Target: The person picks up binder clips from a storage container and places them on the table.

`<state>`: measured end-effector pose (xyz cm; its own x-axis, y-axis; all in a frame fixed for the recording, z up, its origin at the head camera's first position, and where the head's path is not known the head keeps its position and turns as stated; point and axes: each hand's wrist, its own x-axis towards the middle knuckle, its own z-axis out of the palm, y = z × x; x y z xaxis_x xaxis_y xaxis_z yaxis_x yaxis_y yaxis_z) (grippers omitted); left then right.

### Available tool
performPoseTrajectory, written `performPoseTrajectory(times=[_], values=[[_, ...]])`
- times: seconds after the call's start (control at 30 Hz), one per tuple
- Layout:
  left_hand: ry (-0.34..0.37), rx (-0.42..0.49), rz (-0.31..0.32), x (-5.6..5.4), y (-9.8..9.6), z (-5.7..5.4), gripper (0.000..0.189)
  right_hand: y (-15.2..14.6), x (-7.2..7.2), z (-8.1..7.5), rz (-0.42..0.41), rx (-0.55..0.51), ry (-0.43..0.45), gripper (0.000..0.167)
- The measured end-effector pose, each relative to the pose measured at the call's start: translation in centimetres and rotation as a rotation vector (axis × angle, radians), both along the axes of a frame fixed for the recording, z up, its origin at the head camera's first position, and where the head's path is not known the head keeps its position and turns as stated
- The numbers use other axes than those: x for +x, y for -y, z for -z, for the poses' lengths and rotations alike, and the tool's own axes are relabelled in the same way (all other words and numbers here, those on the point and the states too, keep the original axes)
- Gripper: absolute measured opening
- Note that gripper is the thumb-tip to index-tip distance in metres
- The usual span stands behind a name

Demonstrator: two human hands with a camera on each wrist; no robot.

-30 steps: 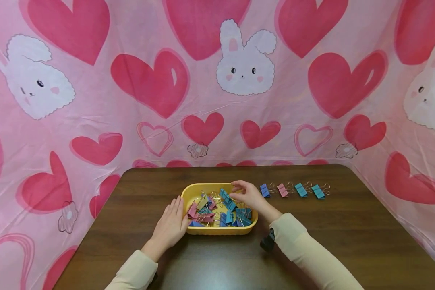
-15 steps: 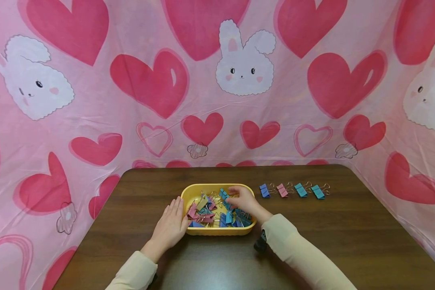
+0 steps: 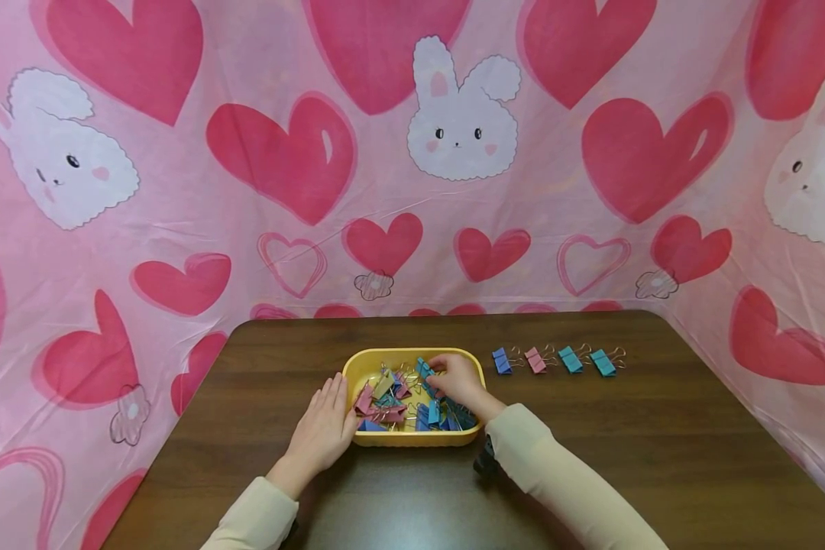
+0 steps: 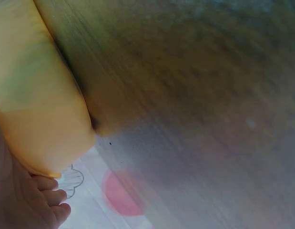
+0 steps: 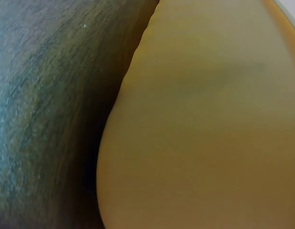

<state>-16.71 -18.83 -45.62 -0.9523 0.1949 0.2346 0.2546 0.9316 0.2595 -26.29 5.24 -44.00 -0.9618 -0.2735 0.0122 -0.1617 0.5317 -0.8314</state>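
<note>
A yellow tray [image 3: 412, 439] holds several binder clips in blue, pink, teal and olive. My left hand [image 3: 323, 418] lies along the tray's left side, its fingers straight and touching the rim. Over the right half of the tray, my right hand [image 3: 459, 382] has its thumb and index finger about a teal binder clip [image 3: 424, 369], which they appear to pinch. The palm hides part of the clips below it. In the left wrist view, a few fingertips [image 4: 54, 200] show beside the sleeve; sleeve and table fill the right wrist view.
To the tray's right, a blue binder clip [image 3: 502, 361], a pink one [image 3: 536, 360] and two teal ones lie in a row on the brown table [image 3: 412, 496]. A pink cloth [image 3: 385, 191] with hearts and rabbits hangs behind the table.
My right hand has moved down and slightly left into the tray, and its fingers have closed in on the teal binder clip. The left hand has stayed at the rim.
</note>
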Motion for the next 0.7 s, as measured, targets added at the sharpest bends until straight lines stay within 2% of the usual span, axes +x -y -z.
performPoseTrajectory(times=[0.37,0.7], values=[[0.023,0.011,0.000,-0.02,0.00,-0.08,0.062,0.18,-0.06,0.16,0.032,0.008,-0.019,0.023],[0.010,0.006,0.002,-0.03,0.03,-0.13,0.061,-0.07,0.00,-0.06,0.073,-0.081,-0.062,0.016]])
